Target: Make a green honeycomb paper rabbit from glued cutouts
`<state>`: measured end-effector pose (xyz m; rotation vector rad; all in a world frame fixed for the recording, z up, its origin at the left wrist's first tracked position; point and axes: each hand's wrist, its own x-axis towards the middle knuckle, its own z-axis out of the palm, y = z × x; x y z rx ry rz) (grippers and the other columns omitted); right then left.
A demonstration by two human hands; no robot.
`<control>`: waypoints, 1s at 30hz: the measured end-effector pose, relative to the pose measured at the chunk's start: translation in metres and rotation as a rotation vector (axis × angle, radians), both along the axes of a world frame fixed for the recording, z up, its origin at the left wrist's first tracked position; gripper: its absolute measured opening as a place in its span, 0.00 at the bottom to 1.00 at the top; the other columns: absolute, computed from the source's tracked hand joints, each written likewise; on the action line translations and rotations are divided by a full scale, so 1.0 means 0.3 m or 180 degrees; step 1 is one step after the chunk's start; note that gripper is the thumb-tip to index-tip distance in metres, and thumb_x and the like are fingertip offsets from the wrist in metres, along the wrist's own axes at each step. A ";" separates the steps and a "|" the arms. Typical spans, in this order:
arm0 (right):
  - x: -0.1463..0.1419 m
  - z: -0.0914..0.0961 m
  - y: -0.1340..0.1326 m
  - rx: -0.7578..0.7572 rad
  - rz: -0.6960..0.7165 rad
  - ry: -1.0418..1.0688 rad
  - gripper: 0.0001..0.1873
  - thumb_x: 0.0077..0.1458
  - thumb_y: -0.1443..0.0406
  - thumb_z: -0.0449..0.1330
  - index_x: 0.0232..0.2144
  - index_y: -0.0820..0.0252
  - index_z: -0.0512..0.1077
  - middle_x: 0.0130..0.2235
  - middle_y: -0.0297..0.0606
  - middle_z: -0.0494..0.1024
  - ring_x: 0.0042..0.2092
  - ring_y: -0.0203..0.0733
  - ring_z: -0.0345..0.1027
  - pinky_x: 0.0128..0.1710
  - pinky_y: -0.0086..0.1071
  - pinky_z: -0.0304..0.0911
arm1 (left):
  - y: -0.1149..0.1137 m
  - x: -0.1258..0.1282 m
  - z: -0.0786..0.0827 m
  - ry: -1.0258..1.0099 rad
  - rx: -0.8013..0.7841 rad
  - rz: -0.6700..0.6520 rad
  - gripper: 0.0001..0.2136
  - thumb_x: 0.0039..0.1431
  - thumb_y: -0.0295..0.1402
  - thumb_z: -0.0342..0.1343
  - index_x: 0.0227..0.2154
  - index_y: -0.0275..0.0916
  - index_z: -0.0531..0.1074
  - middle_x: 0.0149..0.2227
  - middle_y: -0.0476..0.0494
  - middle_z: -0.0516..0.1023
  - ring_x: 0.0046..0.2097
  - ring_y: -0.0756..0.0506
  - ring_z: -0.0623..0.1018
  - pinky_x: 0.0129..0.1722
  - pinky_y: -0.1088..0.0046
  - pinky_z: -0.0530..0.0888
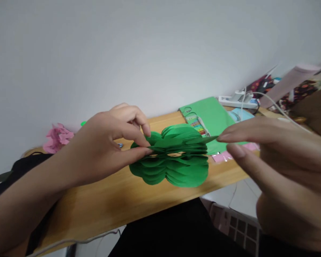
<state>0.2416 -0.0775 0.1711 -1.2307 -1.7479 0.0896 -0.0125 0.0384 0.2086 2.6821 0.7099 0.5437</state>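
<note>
A green layered paper decoration (pixel 187 173), its scalloped sheets fanned out, is held above the wooden table. My left hand (pixel 109 139) pinches the left end of its upper layers between thumb and forefinger. On the right, a pointed green flap sticks out toward my right hand (pixel 283 171). The forefinger of that hand meets or nearly meets the flap's tip, while the thumb stays apart below it. Pale tan patches show between the layers in the middle. The other fingers of my right hand are partly hidden.
Green paper sheets (pixel 216 112) lie on the wooden table (pixel 109 203) behind the decoration, with a strip of coloured tabs (pixel 196 123) on them. Pink crumpled paper (pixel 58 138) is at the left. A white power strip (pixel 237 100) and a pink cylinder (pixel 290 84) stand at the back right.
</note>
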 end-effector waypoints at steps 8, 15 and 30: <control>-0.031 -0.058 0.031 -0.0029 0.0238 0.0174 0.14 0.56 0.72 0.61 0.42 0.51 0.76 0.39 0.35 0.81 0.40 0.43 0.76 0.41 0.38 0.73 | 0.030 -0.034 -0.046 -0.0202 -0.0127 -0.0067 0.07 0.58 0.32 0.57 0.26 0.44 0.77 0.37 0.46 0.78 0.36 0.47 0.75 0.33 0.73 0.72; -0.055 -0.061 0.066 0.0113 0.0229 0.0189 0.11 0.57 0.71 0.59 0.40 0.53 0.75 0.36 0.35 0.81 0.37 0.41 0.76 0.38 0.36 0.72 | 0.047 -0.088 -0.115 -0.0649 -0.0121 0.0061 0.06 0.59 0.32 0.58 0.27 0.42 0.76 0.38 0.47 0.73 0.38 0.48 0.73 0.31 0.71 0.71; -0.091 -0.052 0.083 0.0113 0.0544 0.0251 0.09 0.57 0.72 0.60 0.38 0.55 0.76 0.40 0.39 0.80 0.44 0.43 0.75 0.43 0.37 0.72 | 0.043 -0.172 -0.246 -0.0681 -0.0094 0.0680 0.24 0.69 0.43 0.48 0.21 0.31 0.72 0.41 0.50 0.63 0.46 0.48 0.67 0.32 0.59 0.66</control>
